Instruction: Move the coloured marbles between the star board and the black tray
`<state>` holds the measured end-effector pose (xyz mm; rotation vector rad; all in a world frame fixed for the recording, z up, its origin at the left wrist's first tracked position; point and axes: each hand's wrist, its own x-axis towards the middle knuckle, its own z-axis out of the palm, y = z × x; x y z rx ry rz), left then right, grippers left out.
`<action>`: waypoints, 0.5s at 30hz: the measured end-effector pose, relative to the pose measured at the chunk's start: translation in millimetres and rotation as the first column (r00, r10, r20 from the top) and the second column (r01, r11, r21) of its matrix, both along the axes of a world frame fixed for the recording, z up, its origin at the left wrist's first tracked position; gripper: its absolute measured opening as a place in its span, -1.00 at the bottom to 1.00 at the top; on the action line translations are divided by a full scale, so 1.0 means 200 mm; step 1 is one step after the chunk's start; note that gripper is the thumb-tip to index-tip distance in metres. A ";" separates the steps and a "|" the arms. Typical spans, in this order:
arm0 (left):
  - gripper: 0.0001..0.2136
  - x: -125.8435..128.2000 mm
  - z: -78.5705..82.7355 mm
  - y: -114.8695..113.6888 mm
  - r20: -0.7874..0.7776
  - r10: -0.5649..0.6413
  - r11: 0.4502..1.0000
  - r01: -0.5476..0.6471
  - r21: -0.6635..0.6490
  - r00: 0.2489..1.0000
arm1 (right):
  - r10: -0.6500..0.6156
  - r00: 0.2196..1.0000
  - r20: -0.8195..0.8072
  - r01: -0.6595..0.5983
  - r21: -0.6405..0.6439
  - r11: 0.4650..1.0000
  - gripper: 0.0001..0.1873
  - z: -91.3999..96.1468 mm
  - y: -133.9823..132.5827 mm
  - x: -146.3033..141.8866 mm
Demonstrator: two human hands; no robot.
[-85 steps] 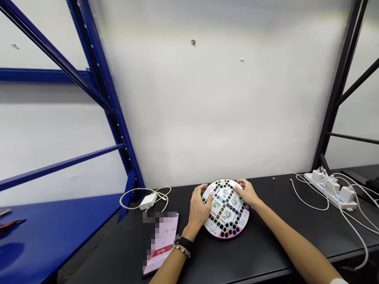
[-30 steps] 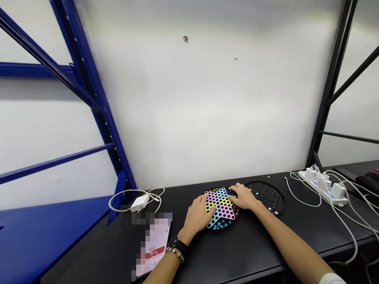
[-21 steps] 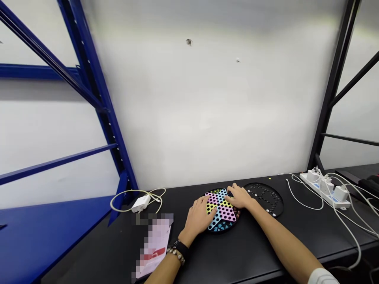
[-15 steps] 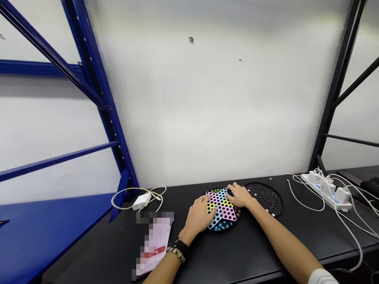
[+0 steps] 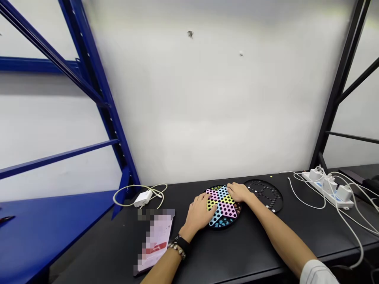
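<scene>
A round Chinese checkers board (image 5: 227,208) lies on the black table, its star of pink, blue and yellow points dotted with black holes. Around the star, blue marbles (image 5: 220,223) show at the near rim and brownish ones at the right. My left hand (image 5: 199,212) holds the board's left side, fingers reaching forward along the rim and thumb on the star. At the far right, my right hand (image 5: 238,193) has its fingers bent onto the rim beside a blue point; its fingertips are partly hidden. A black round lid with holes (image 5: 276,197) lies just right of it.
A phone (image 5: 156,240), partly pixelated, lies left of my left forearm. Behind it sits a white charger (image 5: 143,198) with a looped cable. On the right, a white power strip (image 5: 340,202) carries several plugs and trailing cables. A blue shelf frame (image 5: 108,102) stands at left, a wall behind.
The fingers of my right hand have drawn closer together at the far right rim. My left hand stays on the board's left side. The whole view has shifted slightly.
</scene>
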<state>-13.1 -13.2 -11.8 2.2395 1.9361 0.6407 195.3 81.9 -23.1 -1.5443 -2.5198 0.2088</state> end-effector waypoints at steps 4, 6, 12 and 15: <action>-0.59 0.00 0.00 0.00 -0.014 0.000 1.000 0.000 0.007 1.000 | -0.021 1.000 -0.012 0.021 0.016 1.000 -0.56 0.00 0.00 0.00; -0.59 0.00 0.00 0.00 -0.011 0.001 1.000 -0.001 0.014 1.000 | -0.042 0.998 -0.043 0.042 0.010 0.999 -0.57 0.01 -0.01 0.00; -0.59 0.00 0.00 0.00 -0.021 -0.001 1.000 0.001 0.005 1.000 | -0.106 0.994 -0.037 0.107 0.001 0.994 -0.59 0.02 -0.03 0.00; -0.58 0.00 0.01 0.00 -0.057 0.008 0.999 -0.010 -0.038 0.998 | -0.124 0.992 0.008 0.124 -0.008 0.992 -0.60 0.02 -0.03 -0.01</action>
